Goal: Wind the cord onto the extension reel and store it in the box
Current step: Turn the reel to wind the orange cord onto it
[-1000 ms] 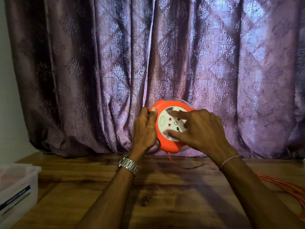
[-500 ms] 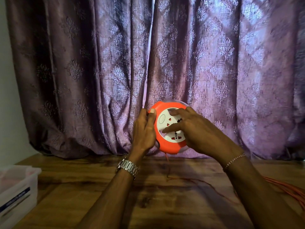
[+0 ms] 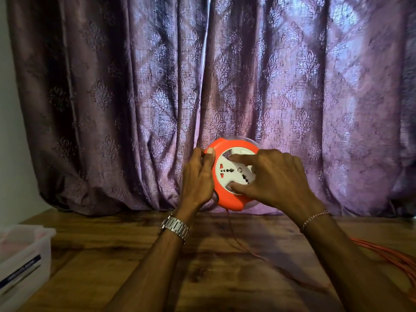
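two hands hold the extension reel point(image 3: 227, 199) up in the air above the wooden table point(image 3: 139, 266), just in front of the purple patterned curtain point(image 3: 135, 97). far left of the reel, the white plastic box point(image 3: 24, 255) sits at the table edge. the left hand point(image 3: 197, 179) grips the round orange rim, thumb on the front. the right hand point(image 3: 274, 179) pinches the white socket disc with spread fingers. right of the reel, the thin orange cord point(image 3: 382, 253) lies loose on the table.
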